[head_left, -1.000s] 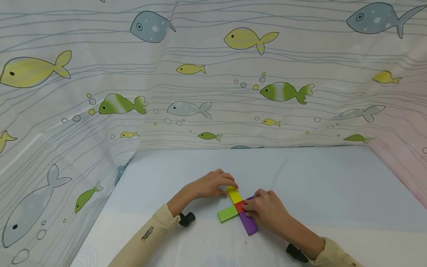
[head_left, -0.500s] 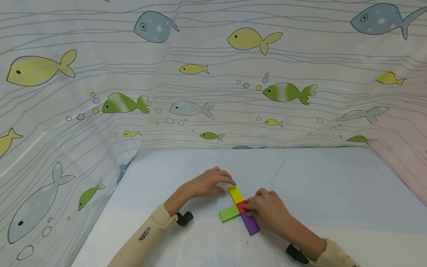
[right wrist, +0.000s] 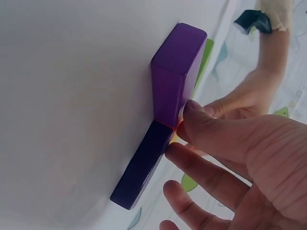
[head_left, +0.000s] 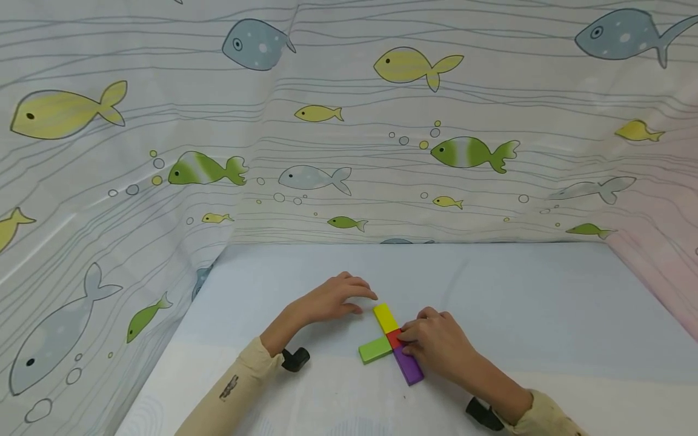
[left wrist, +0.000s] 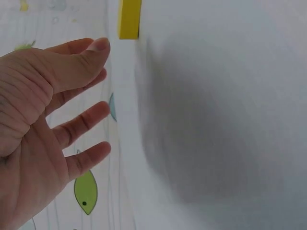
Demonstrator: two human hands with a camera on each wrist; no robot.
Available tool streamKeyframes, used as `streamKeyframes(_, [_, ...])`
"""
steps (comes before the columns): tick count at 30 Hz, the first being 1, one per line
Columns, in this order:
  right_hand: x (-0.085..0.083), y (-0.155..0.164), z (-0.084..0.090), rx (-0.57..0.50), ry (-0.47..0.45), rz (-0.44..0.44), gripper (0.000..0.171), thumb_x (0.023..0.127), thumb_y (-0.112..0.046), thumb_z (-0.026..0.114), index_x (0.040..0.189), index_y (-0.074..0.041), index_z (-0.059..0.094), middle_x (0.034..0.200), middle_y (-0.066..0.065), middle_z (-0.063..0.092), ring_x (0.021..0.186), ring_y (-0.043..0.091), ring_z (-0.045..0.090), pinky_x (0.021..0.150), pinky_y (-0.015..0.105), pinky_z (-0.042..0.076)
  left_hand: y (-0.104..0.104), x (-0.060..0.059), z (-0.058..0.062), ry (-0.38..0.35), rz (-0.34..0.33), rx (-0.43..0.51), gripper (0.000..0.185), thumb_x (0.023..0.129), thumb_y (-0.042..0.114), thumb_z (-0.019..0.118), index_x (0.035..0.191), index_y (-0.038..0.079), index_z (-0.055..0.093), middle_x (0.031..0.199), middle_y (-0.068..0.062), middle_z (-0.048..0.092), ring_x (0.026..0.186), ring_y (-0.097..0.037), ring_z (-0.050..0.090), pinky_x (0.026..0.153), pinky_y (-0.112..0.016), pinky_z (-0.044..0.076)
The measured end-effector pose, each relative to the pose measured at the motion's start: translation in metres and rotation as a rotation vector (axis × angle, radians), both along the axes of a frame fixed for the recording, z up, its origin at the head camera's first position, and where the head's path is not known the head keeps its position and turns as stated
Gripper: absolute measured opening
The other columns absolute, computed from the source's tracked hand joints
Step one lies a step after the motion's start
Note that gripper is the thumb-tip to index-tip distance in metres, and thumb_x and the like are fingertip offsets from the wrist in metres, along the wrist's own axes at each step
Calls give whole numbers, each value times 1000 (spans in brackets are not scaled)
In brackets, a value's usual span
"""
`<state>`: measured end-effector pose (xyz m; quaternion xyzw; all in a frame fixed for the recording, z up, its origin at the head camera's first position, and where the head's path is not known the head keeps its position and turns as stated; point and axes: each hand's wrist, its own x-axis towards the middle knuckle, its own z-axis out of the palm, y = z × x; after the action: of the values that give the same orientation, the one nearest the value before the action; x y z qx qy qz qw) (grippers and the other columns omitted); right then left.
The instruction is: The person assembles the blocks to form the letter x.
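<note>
Flat colored blocks form a cross on the table: yellow block, light green block, purple block and, at the center, a small red block. A dark purple block makes the fourth arm; my right hand hides it in the head view. That hand's thumb and fingertips rest on the blocks around the center, touching the red and purple ones. My left hand hovers left of the yellow block's far end, holding nothing, fingers spread in the left wrist view.
The blocks lie on a pale table. A fish-printed curtain stands behind it and along both sides. Black wrist devices sit below each wrist.
My left hand has drawn away to the left from the yellow block's end, which it was touching. The right hand stays at the center of the cross.
</note>
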<state>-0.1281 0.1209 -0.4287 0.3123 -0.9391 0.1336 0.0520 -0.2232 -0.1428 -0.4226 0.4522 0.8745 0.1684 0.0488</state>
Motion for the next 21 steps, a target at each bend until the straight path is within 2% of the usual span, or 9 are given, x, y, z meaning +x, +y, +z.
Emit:
streamKeyframes(7, [0,6,6,-13,-4,-22,27,80,-28,83,105,-18,80,96,-10,73,95,20,56,76,44,47,-5,2,2,-13,59,11,38,92,22,71,129,16,65,125,3,63,112,-20,50,94,-38,44])
streamKeyframes(12, [-3,15,13,-17,10,-53,30,80,-28,83,108,-18,78,102,-7,72,102,21,56,80,45,47,-12,4,3,-7,84,13,37,94,25,70,129,15,65,124,2,64,112,-22,51,93,-40,44])
streamKeyframes(15, [-6,23,15,3,1,-81,35,80,-29,83,112,-18,77,106,-6,72,107,22,56,84,48,46,-17,7,2,22,96,-8,39,94,27,69,130,14,65,125,1,63,113,-23,51,92,-41,45])
streamKeyframes(21, [-14,46,21,20,20,-84,48,81,-34,81,124,-18,71,119,0,69,117,29,53,89,56,44,-29,13,5,110,137,-53,45,94,33,68,133,11,61,130,-2,60,118,-26,52,96,-45,45])
